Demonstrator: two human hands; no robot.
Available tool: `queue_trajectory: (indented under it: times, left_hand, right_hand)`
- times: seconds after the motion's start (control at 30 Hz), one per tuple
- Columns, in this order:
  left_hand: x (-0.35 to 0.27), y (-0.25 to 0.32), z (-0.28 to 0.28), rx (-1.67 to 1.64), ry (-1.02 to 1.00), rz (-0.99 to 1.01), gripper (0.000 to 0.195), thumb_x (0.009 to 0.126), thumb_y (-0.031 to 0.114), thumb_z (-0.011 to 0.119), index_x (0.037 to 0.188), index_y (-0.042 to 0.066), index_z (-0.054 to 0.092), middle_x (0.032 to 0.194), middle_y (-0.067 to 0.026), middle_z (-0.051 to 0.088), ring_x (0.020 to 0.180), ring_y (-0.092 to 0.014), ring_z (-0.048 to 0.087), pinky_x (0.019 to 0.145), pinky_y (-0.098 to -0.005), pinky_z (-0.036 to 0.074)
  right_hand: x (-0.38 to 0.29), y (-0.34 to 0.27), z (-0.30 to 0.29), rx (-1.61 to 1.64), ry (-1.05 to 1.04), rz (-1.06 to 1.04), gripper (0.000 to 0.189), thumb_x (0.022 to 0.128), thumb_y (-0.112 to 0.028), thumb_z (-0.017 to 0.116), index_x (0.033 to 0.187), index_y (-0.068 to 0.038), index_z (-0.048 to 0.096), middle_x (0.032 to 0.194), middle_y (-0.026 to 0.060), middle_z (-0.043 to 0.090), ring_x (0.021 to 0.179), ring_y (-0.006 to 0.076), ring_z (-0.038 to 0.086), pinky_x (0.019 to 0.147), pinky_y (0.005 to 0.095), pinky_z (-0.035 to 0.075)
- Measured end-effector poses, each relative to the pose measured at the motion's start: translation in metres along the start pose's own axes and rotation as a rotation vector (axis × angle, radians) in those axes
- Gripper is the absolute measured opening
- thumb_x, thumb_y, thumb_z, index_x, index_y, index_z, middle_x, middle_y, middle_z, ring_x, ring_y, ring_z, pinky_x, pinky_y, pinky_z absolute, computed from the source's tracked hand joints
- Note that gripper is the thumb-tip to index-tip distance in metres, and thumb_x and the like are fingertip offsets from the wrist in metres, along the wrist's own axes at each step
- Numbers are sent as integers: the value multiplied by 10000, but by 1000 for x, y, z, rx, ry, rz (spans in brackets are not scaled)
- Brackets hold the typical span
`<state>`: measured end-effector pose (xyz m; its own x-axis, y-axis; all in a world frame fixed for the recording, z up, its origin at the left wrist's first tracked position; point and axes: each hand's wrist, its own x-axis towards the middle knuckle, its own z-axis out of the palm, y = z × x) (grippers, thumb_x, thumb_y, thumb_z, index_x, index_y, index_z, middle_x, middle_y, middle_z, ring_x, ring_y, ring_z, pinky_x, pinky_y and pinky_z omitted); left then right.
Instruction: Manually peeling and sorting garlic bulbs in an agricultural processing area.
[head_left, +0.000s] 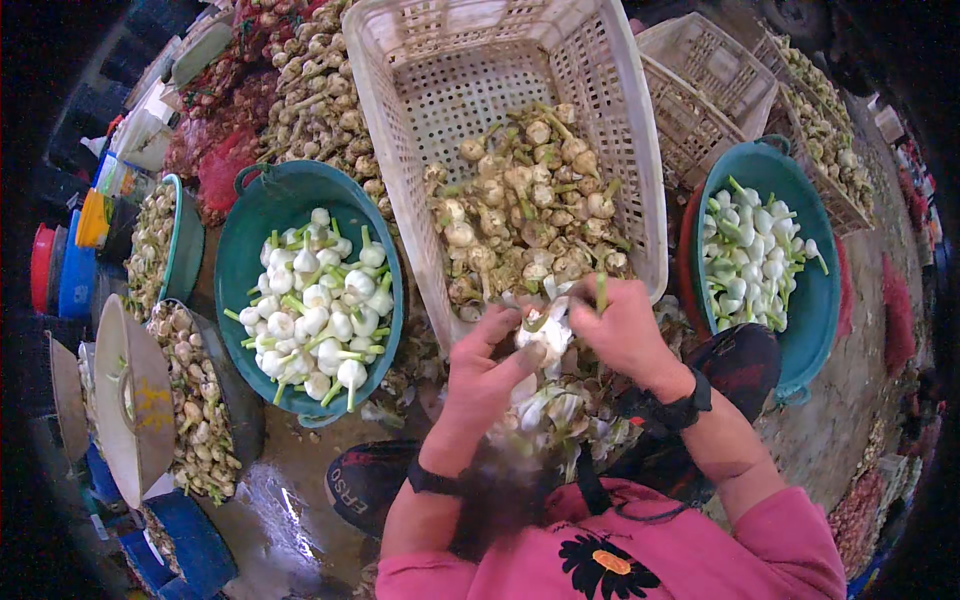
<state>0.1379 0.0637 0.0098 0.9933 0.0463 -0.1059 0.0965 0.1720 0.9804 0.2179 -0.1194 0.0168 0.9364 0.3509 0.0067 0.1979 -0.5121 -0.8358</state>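
My left hand (491, 360) grips a white garlic bulb (547, 336) with partly loosened skin, just below the near rim of a white plastic crate (658, 225). My right hand (619, 322) is closed at the bulb's right side, with papery skin at its fingers and a green stem standing up beside them. Inside the crate lie unpeeled garlic bulbs (525, 195) with dirty, brownish skins. Beneath my hands is a heap of shed garlic skins (559, 412). Whether the right fingers hold the stem or only the skin is partly hidden.
A teal basin (232, 300) of clean white garlic stands on the left, another teal basin (821, 300) on the right. More unpeeled garlic (319, 97) is piled behind the left basin, near red mesh bags (225, 165). Stacked crates (697, 82) stand at the back right.
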Motion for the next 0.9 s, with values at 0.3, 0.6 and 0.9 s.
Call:
queue_trajectory:
  times: [0.3,0.6,0.9]
  left_hand:
    - [-1,32,0,-729,-82,-173,495,958,253,589,1349,-30,475,1211,-213,614,834,-283,696,692,-351,584]
    - [6,32,11,-482,-74,-232,592,775,152,724,1295,-43,519,1165,-126,634,826,-159,653,676,-275,550]
    - [3,35,5,-525,-216,-261,553,813,113,701,1315,-37,524,1161,-87,639,838,-144,641,750,-281,522]
  right_hand:
    - [-7,66,-33,-325,-212,277,194,856,-147,567,851,24,659,721,145,643,683,284,635,657,383,490]
    - [-1,-24,-28,-98,-284,-461,304,766,-45,647,1068,-19,639,820,136,628,776,341,611,683,426,483]
    - [-6,-27,-33,-131,-286,-523,264,740,-28,672,1002,-11,657,752,115,618,675,299,603,607,393,468]
